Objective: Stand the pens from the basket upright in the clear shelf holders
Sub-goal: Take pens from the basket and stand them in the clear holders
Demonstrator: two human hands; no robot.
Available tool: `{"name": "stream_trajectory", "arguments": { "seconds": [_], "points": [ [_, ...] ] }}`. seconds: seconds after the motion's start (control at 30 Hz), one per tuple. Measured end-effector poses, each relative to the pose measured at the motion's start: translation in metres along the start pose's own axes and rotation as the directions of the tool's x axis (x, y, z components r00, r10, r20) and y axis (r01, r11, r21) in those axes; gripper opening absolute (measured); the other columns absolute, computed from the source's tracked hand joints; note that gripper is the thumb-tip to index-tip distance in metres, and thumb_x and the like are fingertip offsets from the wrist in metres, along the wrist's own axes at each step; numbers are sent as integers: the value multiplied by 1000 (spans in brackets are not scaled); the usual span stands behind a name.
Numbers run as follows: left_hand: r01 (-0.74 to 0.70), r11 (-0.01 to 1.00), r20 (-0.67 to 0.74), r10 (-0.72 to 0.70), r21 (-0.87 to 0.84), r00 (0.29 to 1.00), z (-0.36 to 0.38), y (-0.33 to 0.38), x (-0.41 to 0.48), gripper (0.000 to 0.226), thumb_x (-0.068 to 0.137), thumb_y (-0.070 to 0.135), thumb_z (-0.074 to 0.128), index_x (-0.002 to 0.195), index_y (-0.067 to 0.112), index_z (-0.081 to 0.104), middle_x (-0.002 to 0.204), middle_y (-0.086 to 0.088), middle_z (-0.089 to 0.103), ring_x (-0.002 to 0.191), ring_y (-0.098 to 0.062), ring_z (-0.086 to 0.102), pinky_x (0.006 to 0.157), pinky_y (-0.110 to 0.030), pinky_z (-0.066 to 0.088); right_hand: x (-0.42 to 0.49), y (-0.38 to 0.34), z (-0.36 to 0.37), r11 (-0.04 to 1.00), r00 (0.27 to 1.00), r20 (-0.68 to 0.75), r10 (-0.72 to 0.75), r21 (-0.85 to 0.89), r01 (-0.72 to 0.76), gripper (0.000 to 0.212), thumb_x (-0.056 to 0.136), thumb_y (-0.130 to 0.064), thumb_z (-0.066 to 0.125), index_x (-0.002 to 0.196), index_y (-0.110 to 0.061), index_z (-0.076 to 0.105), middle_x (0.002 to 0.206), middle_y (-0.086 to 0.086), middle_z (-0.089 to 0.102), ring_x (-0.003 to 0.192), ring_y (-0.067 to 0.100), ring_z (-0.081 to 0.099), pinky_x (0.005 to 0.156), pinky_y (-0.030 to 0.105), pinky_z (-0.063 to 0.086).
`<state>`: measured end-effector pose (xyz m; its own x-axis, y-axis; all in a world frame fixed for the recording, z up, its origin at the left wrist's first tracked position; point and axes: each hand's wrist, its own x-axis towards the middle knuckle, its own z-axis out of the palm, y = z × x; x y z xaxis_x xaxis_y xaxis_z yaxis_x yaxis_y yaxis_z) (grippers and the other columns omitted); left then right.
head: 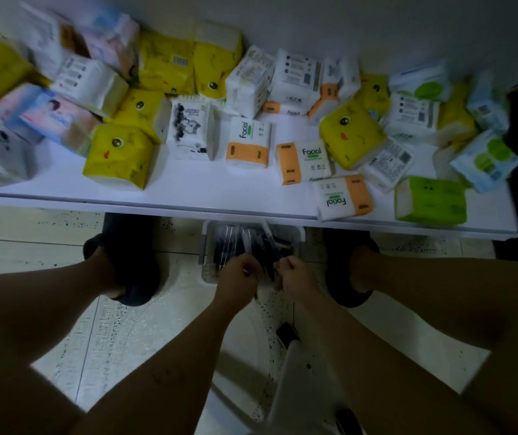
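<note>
A white basket (298, 232) stands on the tiled floor between my feet, partly under the edge of the white shelf (188, 189). It holds several dark pens (253, 243), blurred in this view. My left hand (240, 273) is down in the basket with its fingers curled around some pens. My right hand (295, 274) is beside it, fingers curled; a pen end seems to show at its fingers, but blur hides the grip. No clear holders are in view.
The white shelf carries many tissue packs: yellow ones (118, 155), white-and-orange "Facial" packs (248, 142), a green pack (430, 200) at the right front edge. My dark slippers (129, 255) flank the basket. A white-and-black object (289, 337) lies on the floor nearer me.
</note>
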<state>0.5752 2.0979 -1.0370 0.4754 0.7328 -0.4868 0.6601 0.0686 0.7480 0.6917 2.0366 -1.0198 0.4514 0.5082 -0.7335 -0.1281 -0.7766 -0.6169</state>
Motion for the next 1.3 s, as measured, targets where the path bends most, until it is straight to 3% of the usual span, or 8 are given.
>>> {"name": "stream_trajectory", "arguments": {
  "seconds": [0.1, 0.27, 0.43, 0.57, 0.73, 0.87, 1.07, 1.3],
  "points": [
    [5, 994, -56, -10, -105, 998, -9, 12, -13, 25, 92, -4, 47, 87, 20, 48, 84, -2, 55, 76, -20, 56, 58, -24, 46, -13, -13, -5, 1000, 1000, 4, 13, 22, -13, 23, 103, -21, 37, 97, -16, 59, 84, 10, 62, 77, 21, 59, 66, 30, 45],
    [-48, 969, -170, 6, -244, 985, -38, 53, -39, 24, 96, 3, 45, 112, 20, 50, 95, 1, 64, 84, -14, 63, 71, -33, 56, -40, -47, -9, 999, 999, -18, -39, 36, 40, 15, 103, -21, 39, 101, -19, 54, 93, 10, 68, 81, 23, 63, 77, 38, 53],
    [-209, 945, -243, 147, -253, 959, -88, 107, -66, 8, 97, 20, 56, 104, 21, 59, 85, -7, 68, 64, -11, 61, 49, -13, 45, -85, -92, -20, 966, 969, -33, -246, -94, 242, 20, 103, -29, 36, 109, -22, 54, 94, 1, 62, 74, 15, 54, 59, 27, 43],
    [-297, 907, -308, 203, -300, 930, -125, 140, -86, 6, 93, 17, 62, 95, 23, 61, 73, -2, 70, 50, -9, 57, 46, -21, 43, -116, -122, -26, 893, 892, -38, -451, -6, 451, 22, 103, -31, 37, 108, -24, 58, 80, -5, 53, 68, 11, 48, 57, 24, 35],
    [-384, 829, -367, 236, -407, 899, -150, 189, -104, 5, 97, 15, 55, 96, 18, 59, 80, -3, 73, 62, -9, 64, 56, -23, 50, -153, -153, -45, 781, 810, -9, -586, 261, 568, 21, 105, -20, 36, 102, -23, 57, 53, 1, 47, 47, 16, 44, 57, 33, 41],
    [-488, 764, -457, 286, -422, 842, -162, 230, -118, 7, 93, 13, 61, 96, 14, 66, 82, -2, 68, 63, -10, 62, 58, -29, 51, -187, -190, -64, 693, 744, -99, -661, 298, 656, 15, 102, -12, 43, 97, -13, 57, 70, 6, 61, 55, 16, 56, 59, 30, 49],
    [-610, 665, -489, 396, -431, 777, -187, 295, -149, 8, 93, 13, 62, 98, 13, 68, 76, 2, 67, 62, -7, 61, 57, -25, 50, -242, -244, -87, 530, 587, -210, -782, 273, 803, 16, 101, -12, 45, 98, -8, 60, 72, 0, 59, 54, 10, 45, 53, 28, 38],
    [-752, 551, -553, 523, -361, 649, -227, 370, -184, 5, 90, 16, 65, 93, 18, 69, 79, 0, 70, 71, -9, 63, 67, -26, 53, -298, -302, -113, 333, 412, -266, -872, 295, 896, 19, 102, -13, 46, 103, -27, 58, 67, -1, 58, 58, 13, 55, 57, 27, 48]
  ]
}}
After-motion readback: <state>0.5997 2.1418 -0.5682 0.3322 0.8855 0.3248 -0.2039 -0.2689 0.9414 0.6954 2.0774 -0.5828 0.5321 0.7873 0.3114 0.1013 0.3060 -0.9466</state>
